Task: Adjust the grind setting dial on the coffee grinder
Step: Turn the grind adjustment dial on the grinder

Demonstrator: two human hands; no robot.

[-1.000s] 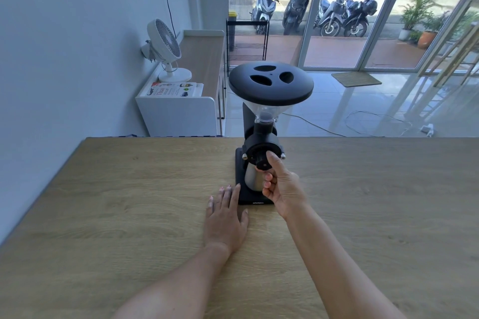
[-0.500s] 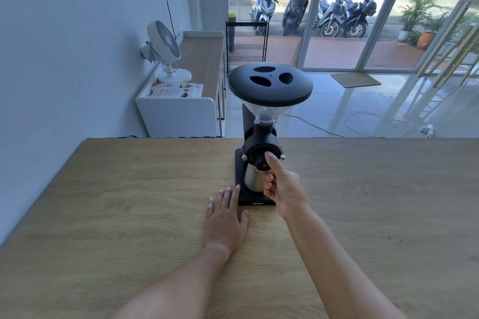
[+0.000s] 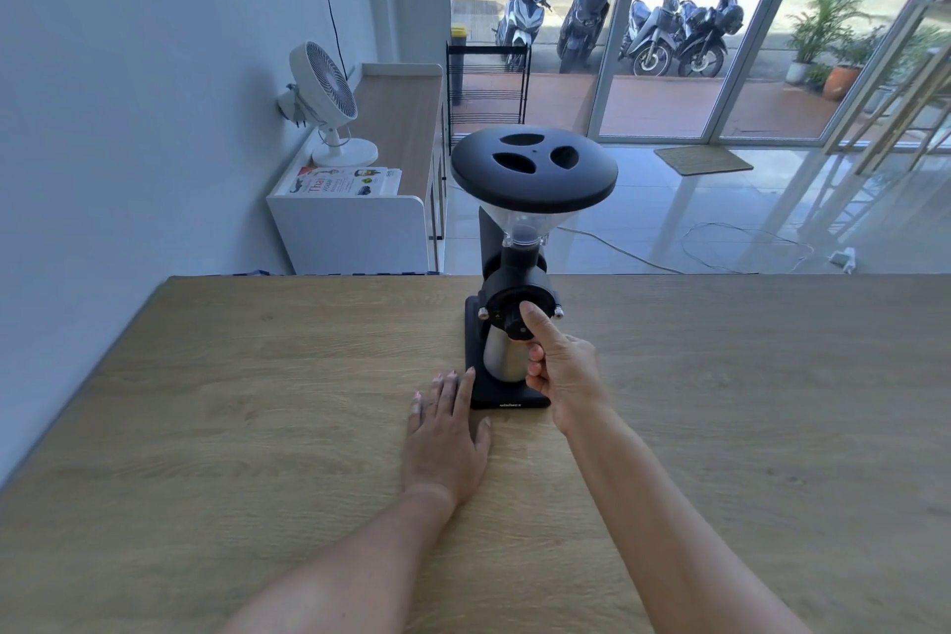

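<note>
Light wood-grain table (image 3: 206,427) filling the lower frame, black coffee grinder (image 3: 514,273) standing upright at centre, left hand (image 3: 446,432) flat on the wood touching the grinder's base

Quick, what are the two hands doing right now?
Left hand: open, flat on the table, holding nothing.
Right hand: closed on the grinder's dial.
</note>
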